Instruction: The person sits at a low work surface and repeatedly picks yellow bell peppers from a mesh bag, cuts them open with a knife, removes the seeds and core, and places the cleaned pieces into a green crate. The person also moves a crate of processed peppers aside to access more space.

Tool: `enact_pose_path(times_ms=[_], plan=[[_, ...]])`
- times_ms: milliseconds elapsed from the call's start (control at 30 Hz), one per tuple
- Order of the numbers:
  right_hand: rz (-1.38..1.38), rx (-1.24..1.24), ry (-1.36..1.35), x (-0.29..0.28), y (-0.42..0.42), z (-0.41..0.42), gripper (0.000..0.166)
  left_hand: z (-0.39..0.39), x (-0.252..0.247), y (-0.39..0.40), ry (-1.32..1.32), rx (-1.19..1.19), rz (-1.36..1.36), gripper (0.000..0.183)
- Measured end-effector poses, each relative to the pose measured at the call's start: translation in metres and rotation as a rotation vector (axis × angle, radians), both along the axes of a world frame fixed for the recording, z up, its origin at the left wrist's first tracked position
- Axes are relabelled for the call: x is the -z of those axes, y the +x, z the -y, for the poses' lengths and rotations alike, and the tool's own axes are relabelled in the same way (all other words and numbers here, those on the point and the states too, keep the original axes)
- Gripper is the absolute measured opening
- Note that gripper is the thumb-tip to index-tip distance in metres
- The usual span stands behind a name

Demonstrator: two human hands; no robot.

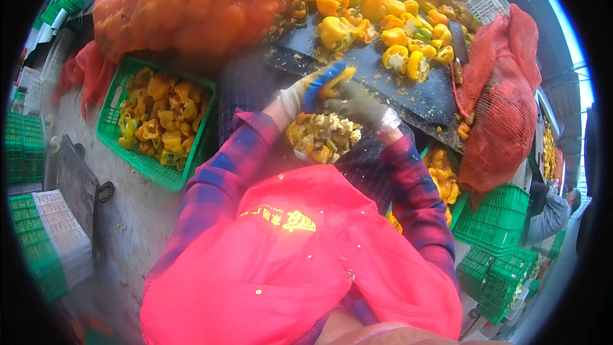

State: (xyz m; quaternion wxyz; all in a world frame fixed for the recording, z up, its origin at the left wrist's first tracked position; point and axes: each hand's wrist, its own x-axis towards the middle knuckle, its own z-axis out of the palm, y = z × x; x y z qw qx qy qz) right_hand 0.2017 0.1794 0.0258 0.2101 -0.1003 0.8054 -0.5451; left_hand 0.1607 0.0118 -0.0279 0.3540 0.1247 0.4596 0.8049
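Observation:
My left hand [306, 91], in a pale glove with blue-coated fingers, grips a yellow bell pepper piece [338, 82] above my lap. My right hand [359, 105], in a dirty grey glove, is blurred close beside that piece; whether its fingers hold anything is hidden. Below both hands, a container between my legs is heaped with pale seedy pepper cores [335, 129] and yellow scraps. Just beyond them is a dark work board [426, 98] strewn with seeds. Whole and cut yellow bell peppers [378, 7] are piled on its far part.
A green plastic crate [143, 165] of pepper pieces stands at left, below a full red mesh sack [187, 9]. On the board's right lies a knife [458, 50] beside another mesh sack [503, 105]. Green crates [493, 220] stand at right; a person [550, 211] is beyond.

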Motion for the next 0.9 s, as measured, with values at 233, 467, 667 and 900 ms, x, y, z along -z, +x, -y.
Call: enact_pose_path(times_ms=[233,467,667,900], plan=[[-0.564,0.413,0.484,0.015,0.004,0.022,0.036,-0.034,0.012,-0.005,0.266,-0.475,0.379,0.038],[-0.409,1.047,0.371,0.032,-0.022,0.032,0.046,-0.026,0.008,-0.008,0.384,-0.688,0.262,0.029],[-0.232,0.604,0.149,0.026,0.002,-0.032,0.053,0.020,-0.020,-0.016,0.061,-0.732,0.162,0.011],[0.273,0.622,-0.826,-0.005,0.027,-0.028,0.039,-0.027,-0.034,0.017,-0.202,-0.206,-0.575,0.054]])
